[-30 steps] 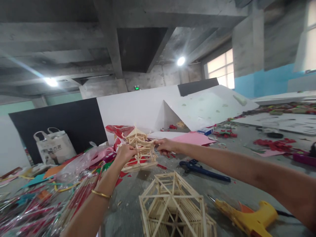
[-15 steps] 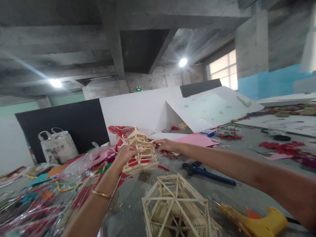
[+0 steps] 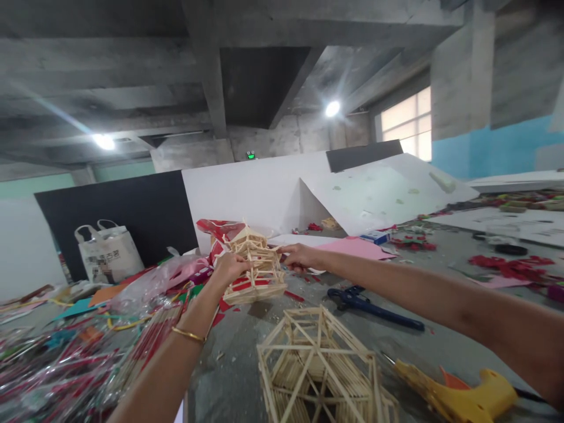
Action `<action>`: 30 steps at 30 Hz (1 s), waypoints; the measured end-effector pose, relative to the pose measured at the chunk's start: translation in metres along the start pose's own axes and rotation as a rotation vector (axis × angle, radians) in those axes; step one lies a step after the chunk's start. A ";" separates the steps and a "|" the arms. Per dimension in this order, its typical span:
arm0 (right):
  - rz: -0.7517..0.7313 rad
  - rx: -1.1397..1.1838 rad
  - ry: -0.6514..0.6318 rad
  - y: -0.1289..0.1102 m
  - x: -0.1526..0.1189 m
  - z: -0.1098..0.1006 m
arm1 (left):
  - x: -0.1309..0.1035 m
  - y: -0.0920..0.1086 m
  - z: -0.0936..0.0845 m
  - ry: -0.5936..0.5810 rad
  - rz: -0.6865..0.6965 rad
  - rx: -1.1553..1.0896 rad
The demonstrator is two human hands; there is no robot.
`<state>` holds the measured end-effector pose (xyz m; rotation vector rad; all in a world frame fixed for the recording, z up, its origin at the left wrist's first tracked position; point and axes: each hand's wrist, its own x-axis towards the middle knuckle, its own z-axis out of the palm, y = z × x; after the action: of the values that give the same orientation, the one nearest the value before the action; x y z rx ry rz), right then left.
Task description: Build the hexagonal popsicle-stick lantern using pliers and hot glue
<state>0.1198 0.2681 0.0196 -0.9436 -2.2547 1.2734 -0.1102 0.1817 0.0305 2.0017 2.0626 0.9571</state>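
A small tiered pagoda model (image 3: 259, 288) of thin wooden sticks stands tilted a little on the grey table, with red pieces showing inside its lower part. My left hand (image 3: 230, 268) grips its left side, fingers closed around a tier. At the opposite side, my right hand (image 3: 300, 257) has its fingertips closed at the right corner of an upper eave; the other fingers are curled. Nearer to me is a larger polygonal stick frame (image 3: 317, 352), its crossing sticks meeting at the middle, untouched by either hand.
Right of the frame lies a yellow glue gun (image 3: 458, 393), with blue-handled cutters (image 3: 374, 308) behind it. Plastic-wrapped sticks (image 3: 66, 370) cover the left side. A white bag (image 3: 112, 252), pink paper (image 3: 352, 248) and large white boards (image 3: 251, 188) stand or lie farther back.
The whole view has shifted slightly, so everything appears a bit farther right. Both hands stay at the pagoda model, with little visible movement against it.
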 end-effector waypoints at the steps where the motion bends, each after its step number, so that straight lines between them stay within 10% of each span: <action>1: 0.014 0.010 0.000 0.000 0.000 0.000 | 0.000 0.000 0.000 0.001 0.000 -0.012; 22: 0.076 0.448 -0.017 0.022 0.008 -0.006 | -0.012 0.033 0.009 0.044 0.074 0.002; 30: 0.168 0.442 0.000 0.029 0.016 0.006 | -0.022 0.017 -0.007 0.199 0.138 0.003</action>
<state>0.1155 0.2857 -0.0083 -0.9716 -1.8051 1.7477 -0.0966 0.1571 0.0372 2.1540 2.0406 1.2254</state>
